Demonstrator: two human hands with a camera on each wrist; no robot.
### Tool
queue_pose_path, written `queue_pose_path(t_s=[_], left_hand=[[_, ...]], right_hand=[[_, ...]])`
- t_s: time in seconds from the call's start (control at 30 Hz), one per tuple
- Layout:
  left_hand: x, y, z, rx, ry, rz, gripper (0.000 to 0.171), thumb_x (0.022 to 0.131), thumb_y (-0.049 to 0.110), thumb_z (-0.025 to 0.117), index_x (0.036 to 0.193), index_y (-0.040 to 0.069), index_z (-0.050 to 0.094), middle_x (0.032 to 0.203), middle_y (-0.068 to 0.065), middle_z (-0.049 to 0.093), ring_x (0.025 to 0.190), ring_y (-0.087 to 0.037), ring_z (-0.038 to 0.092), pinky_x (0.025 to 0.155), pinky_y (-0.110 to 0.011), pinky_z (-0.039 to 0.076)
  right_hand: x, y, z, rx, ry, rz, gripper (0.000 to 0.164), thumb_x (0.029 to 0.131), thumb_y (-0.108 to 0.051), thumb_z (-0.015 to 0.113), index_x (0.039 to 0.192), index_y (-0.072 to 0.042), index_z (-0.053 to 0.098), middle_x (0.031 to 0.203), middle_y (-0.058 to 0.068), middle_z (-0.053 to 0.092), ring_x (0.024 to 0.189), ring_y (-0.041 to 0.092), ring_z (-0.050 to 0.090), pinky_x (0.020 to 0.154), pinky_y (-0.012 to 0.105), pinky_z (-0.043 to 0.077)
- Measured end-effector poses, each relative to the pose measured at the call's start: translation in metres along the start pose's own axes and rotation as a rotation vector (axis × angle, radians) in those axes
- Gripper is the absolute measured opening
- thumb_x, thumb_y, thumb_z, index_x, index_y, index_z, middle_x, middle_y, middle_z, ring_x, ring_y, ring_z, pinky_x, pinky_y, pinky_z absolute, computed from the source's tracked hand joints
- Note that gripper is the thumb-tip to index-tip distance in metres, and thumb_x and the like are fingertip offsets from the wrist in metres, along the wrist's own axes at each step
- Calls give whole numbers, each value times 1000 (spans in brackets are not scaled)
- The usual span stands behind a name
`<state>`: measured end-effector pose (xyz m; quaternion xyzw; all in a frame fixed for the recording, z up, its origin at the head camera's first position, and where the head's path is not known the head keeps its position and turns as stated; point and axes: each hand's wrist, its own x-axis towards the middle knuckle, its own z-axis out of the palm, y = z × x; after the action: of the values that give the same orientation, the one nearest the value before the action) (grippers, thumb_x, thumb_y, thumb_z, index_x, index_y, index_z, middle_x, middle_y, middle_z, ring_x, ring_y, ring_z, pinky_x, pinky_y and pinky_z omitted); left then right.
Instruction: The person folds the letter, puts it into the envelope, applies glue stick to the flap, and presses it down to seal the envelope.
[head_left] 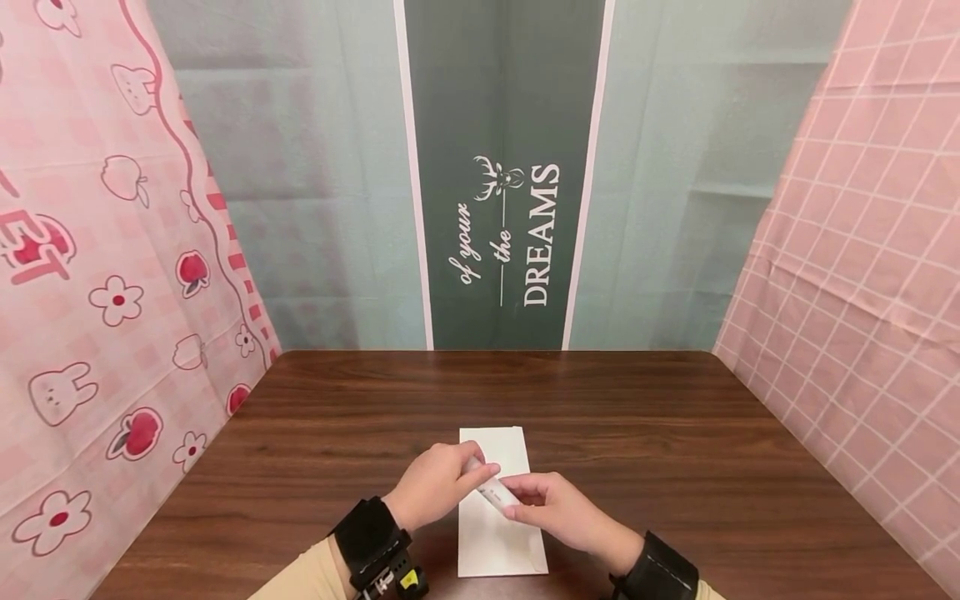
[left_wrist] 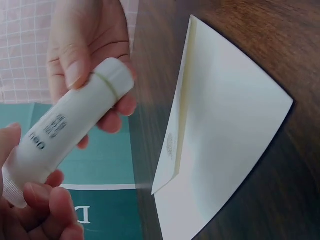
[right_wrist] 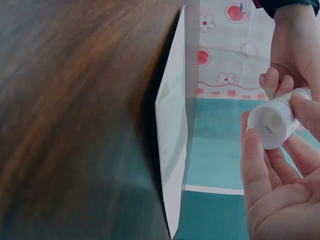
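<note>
A white glue stick (head_left: 498, 495) is held slantwise between both hands, just above a white envelope (head_left: 497, 546). My left hand (head_left: 437, 485) grips its ridged base end, thumb lying along the barrel. At the other end, the fingers and thumb of my right hand (head_left: 562, 510) pinch the capped part. Dark print marks the barrel of the glue stick (left_wrist: 60, 125) in the left wrist view, and the cap appears to be on. The envelope (left_wrist: 235, 105) lies flat, with a flap edge and a yellowish strip along one side.
The brown wood-grain table (head_left: 337, 433) reaches back to a green cloth backdrop (head_left: 495, 100) with white lettering. Pink patterned cloth (head_left: 112, 250) hangs on the left and pink checked cloth (head_left: 862, 233) on the right. Black straps (head_left: 371, 537) carry cameras at the wrists.
</note>
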<state>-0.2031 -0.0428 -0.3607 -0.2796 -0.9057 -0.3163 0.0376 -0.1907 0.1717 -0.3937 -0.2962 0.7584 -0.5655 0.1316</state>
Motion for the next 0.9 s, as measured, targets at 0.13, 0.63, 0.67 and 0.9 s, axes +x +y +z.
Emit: queue_pose_path(t_s=[0.13, 0.63, 0.67, 0.9], left_hand=[[-1, 1, 4, -58, 5, 5, 35, 89, 48, 56, 92, 13, 56, 59, 9, 45, 51, -3, 40, 46, -20, 35], [-7, -1, -1, -29, -45, 45, 24, 100, 35, 40, 96, 14, 50, 70, 9, 49, 59, -4, 45, 53, -20, 40], [-8, -3, -3, 17, -46, 58, 23, 100, 35, 41, 96, 14, 50, 71, 10, 50, 60, -3, 46, 54, -21, 41], [-24, -31, -30, 405, 151, 68, 19, 89, 30, 62, 86, 14, 52, 66, 10, 50, 55, -4, 47, 48, -26, 41]], right_hand=[[2, -3, 0, 9, 20, 1, 34, 89, -11, 63, 117, 8, 60, 106, 16, 65, 87, 11, 61, 73, 27, 52], [13, 2, 8, 13, 12, -32, 34, 88, -10, 63, 116, 10, 59, 105, 20, 65, 90, 10, 62, 75, 25, 51], [14, 3, 9, 13, 6, -22, 34, 89, -10, 63, 116, 10, 59, 107, 20, 64, 93, 13, 62, 76, 25, 51], [13, 5, 9, -2, -29, 15, 37, 91, -12, 59, 119, 12, 55, 117, 25, 59, 109, 37, 56, 84, 27, 48]])
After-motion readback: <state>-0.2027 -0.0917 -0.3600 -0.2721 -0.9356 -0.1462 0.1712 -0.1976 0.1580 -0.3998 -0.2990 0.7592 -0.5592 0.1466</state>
